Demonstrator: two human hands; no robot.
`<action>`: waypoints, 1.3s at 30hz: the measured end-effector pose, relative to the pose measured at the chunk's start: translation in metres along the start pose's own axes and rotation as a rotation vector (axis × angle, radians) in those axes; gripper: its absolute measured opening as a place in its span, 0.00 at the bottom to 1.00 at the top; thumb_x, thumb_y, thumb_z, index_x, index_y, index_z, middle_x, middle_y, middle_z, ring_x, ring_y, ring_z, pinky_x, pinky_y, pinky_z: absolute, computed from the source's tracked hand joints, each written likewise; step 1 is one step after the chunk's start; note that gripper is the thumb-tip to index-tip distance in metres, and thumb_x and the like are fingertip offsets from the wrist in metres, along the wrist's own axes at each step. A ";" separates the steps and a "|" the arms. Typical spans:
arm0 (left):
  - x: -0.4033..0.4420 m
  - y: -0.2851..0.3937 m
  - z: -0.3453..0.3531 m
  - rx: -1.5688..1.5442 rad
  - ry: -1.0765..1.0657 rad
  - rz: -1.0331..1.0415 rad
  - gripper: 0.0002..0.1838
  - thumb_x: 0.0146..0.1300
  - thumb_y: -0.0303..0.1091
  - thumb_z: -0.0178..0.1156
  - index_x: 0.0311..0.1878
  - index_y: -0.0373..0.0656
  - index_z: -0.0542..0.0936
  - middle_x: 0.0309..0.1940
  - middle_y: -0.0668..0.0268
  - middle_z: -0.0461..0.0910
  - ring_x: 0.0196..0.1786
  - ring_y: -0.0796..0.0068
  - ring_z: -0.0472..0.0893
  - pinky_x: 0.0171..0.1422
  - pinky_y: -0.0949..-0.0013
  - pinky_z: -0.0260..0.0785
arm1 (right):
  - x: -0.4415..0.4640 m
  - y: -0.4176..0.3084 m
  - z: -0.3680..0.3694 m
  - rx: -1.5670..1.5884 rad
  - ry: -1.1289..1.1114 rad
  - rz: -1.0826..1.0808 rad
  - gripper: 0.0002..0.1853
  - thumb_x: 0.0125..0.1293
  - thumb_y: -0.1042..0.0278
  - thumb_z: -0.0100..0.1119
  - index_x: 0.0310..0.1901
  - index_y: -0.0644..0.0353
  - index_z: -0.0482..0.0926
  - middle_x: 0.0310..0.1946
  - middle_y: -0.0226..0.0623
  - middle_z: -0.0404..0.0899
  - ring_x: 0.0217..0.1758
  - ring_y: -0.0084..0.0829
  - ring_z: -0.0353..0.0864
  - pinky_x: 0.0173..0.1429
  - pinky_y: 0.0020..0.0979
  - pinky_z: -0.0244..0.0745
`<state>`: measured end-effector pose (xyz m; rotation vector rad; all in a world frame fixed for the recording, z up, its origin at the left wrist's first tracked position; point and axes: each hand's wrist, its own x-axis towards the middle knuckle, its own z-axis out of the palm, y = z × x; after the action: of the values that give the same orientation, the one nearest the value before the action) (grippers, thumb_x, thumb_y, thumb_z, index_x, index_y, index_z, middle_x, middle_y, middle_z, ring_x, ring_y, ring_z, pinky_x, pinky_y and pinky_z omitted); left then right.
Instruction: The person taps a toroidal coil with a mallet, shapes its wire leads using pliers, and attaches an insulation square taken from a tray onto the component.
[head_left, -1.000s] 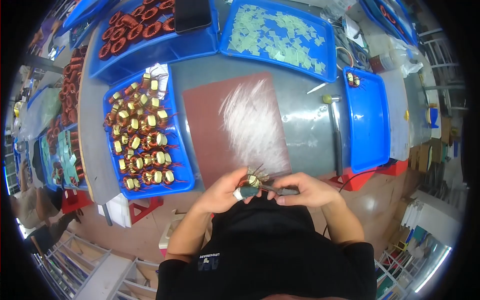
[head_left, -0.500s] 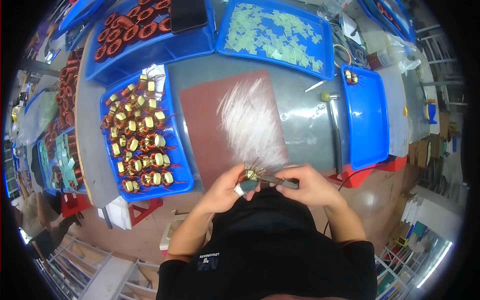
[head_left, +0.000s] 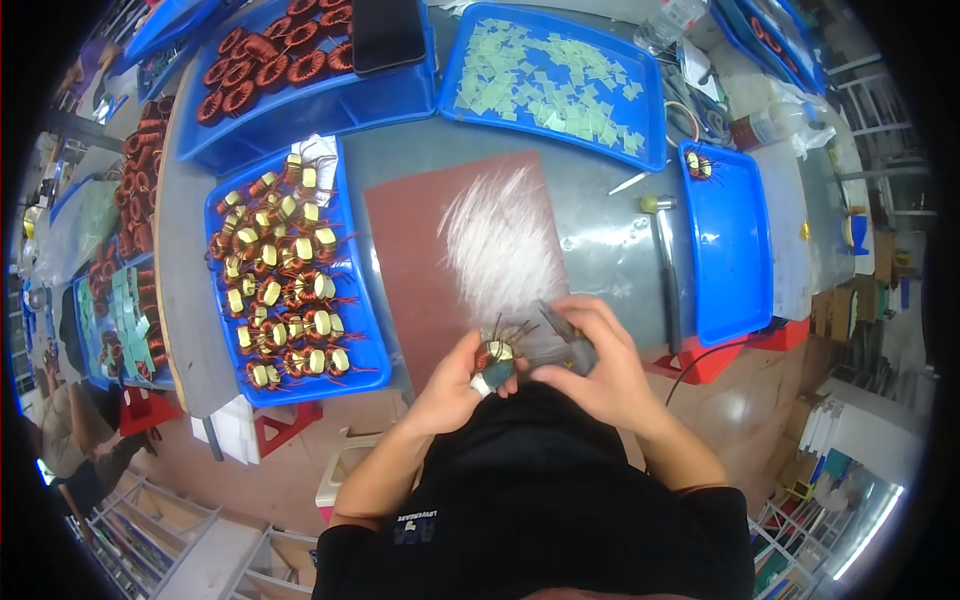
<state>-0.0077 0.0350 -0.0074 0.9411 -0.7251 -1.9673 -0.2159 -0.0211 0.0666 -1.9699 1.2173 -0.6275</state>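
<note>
My left hand (head_left: 452, 388) is closed around a small copper-wound toroidal coil (head_left: 497, 352) with a yellow-taped section and loose wire leads pointing up. A green and white wrap (head_left: 490, 379) covers one of its fingertips. My right hand (head_left: 598, 358) grips a dark hand tool (head_left: 573, 345), smeared by motion; its exact kind I cannot make out. The tool is just right of the coil, and whether the two touch is unclear. Beyond both hands lies a brown sheet (head_left: 410, 235) with white scratch marks across it.
On the left, a blue tray (head_left: 372, 372) holds rows of similar taped coils. A blue bin (head_left: 300, 138) of bare coils and a phone (head_left: 388, 35) stand behind it. Green squares fill another tray (head_left: 555, 132). At right are a hammer-like tool (head_left: 667, 270) and a tray (head_left: 735, 260) with one coil.
My right hand has turned and moved slightly up, tilting the dark tool from lying across the coil to a steeper angle. My left hand still holds the coil. The view has shifted slightly.
</note>
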 end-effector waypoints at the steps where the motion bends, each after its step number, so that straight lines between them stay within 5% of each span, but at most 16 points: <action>1: 0.000 -0.001 0.001 0.000 -0.003 0.002 0.15 0.74 0.26 0.55 0.61 0.37 0.68 0.43 0.64 0.80 0.40 0.78 0.78 0.47 0.73 0.73 | 0.006 -0.006 0.006 0.120 -0.020 0.094 0.22 0.55 0.71 0.75 0.51 0.65 0.78 0.46 0.41 0.80 0.51 0.39 0.80 0.54 0.35 0.75; 3: -0.001 -0.003 0.000 0.071 -0.048 0.015 0.16 0.75 0.27 0.54 0.63 0.37 0.68 0.44 0.63 0.79 0.40 0.77 0.79 0.47 0.72 0.73 | 0.008 -0.003 0.015 0.224 -0.100 0.239 0.21 0.58 0.74 0.73 0.50 0.67 0.75 0.47 0.41 0.80 0.47 0.31 0.83 0.53 0.34 0.77; 10: 0.002 -0.012 0.004 -0.129 -0.121 0.094 0.17 0.76 0.32 0.54 0.64 0.37 0.68 0.43 0.62 0.78 0.38 0.75 0.79 0.43 0.70 0.73 | 0.003 -0.010 0.027 0.664 -0.083 0.462 0.10 0.69 0.79 0.62 0.46 0.66 0.71 0.43 0.40 0.78 0.32 0.28 0.85 0.43 0.29 0.79; 12: 0.003 -0.013 0.005 -0.216 -0.115 0.084 0.17 0.75 0.32 0.54 0.63 0.37 0.69 0.43 0.62 0.78 0.38 0.75 0.79 0.42 0.70 0.73 | -0.001 -0.007 0.035 0.845 0.007 0.447 0.08 0.72 0.78 0.58 0.46 0.67 0.69 0.33 0.39 0.80 0.24 0.31 0.86 0.34 0.29 0.80; 16: 0.000 -0.010 0.006 -0.185 -0.112 0.078 0.17 0.76 0.32 0.54 0.63 0.37 0.69 0.43 0.62 0.78 0.38 0.75 0.79 0.43 0.70 0.73 | -0.006 -0.005 0.044 0.904 0.104 0.450 0.08 0.72 0.78 0.57 0.46 0.67 0.68 0.35 0.39 0.79 0.25 0.31 0.86 0.35 0.29 0.80; 20: -0.004 -0.004 -0.001 -0.015 -0.035 0.052 0.16 0.75 0.27 0.54 0.62 0.37 0.69 0.44 0.62 0.79 0.39 0.75 0.79 0.45 0.70 0.74 | -0.004 0.011 0.041 0.813 -0.032 0.434 0.09 0.70 0.76 0.61 0.48 0.67 0.73 0.38 0.40 0.79 0.35 0.31 0.85 0.48 0.31 0.78; 22: -0.008 0.004 -0.001 0.152 0.029 0.021 0.15 0.73 0.25 0.54 0.61 0.37 0.70 0.47 0.63 0.81 0.39 0.77 0.78 0.46 0.71 0.74 | -0.003 0.012 0.026 0.294 0.027 0.149 0.12 0.65 0.75 0.66 0.48 0.69 0.78 0.39 0.43 0.80 0.43 0.36 0.83 0.53 0.33 0.75; 26: -0.008 0.012 0.006 0.367 0.028 0.035 0.12 0.73 0.24 0.55 0.57 0.36 0.72 0.50 0.62 0.83 0.37 0.80 0.77 0.45 0.73 0.73 | -0.002 0.014 -0.002 0.123 0.029 0.132 0.14 0.62 0.75 0.67 0.46 0.73 0.79 0.41 0.48 0.80 0.45 0.44 0.82 0.53 0.34 0.75; 30: -0.006 -0.001 0.002 0.170 0.015 -0.001 0.18 0.72 0.27 0.58 0.63 0.36 0.70 0.52 0.60 0.82 0.38 0.79 0.79 0.44 0.74 0.73 | -0.004 0.016 -0.021 0.158 0.014 0.280 0.15 0.62 0.73 0.67 0.48 0.72 0.79 0.40 0.47 0.81 0.43 0.39 0.82 0.52 0.33 0.75; 32: -0.004 0.001 0.001 0.014 0.003 -0.028 0.13 0.74 0.24 0.54 0.59 0.36 0.71 0.50 0.62 0.82 0.38 0.80 0.78 0.44 0.73 0.73 | -0.014 0.020 -0.017 0.399 -0.213 0.383 0.16 0.64 0.71 0.68 0.50 0.72 0.80 0.40 0.45 0.84 0.43 0.32 0.82 0.51 0.31 0.75; 39: -0.005 0.006 0.000 0.136 0.047 -0.038 0.14 0.73 0.23 0.54 0.60 0.36 0.72 0.47 0.63 0.82 0.40 0.80 0.79 0.46 0.73 0.74 | -0.011 0.025 -0.018 0.729 -0.569 0.579 0.14 0.71 0.70 0.63 0.53 0.70 0.81 0.38 0.34 0.85 0.43 0.21 0.81 0.51 0.27 0.76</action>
<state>-0.0027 0.0365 -0.0009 1.0859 -0.8276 -1.9413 -0.2471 -0.0244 0.0574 -1.0062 0.9376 -0.1412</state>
